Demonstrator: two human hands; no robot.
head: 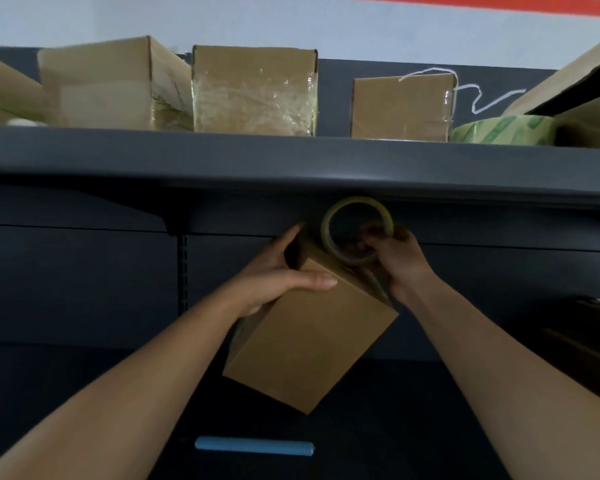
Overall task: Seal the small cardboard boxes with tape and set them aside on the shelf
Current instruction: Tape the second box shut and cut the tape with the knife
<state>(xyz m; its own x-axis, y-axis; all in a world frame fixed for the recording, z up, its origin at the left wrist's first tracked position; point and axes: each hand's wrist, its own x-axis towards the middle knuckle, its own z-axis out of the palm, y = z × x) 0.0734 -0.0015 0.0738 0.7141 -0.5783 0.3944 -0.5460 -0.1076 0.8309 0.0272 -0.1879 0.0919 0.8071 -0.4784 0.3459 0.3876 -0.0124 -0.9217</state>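
now left hand (pixel 274 275) grips plain brown box (pixel 309 337) (tilted); right hand (pixel 400 261) holds tape roll (pixel 356 230).

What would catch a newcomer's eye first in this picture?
The small cardboard box held tilted in mid-air at the centre, gripped by the left hand, while the right hand holds a roll of clear tape at its far end. Next, the taped boxes standing in a row on the dark shelf above. A pale blue cylinder lies at the bottom, below the held box.
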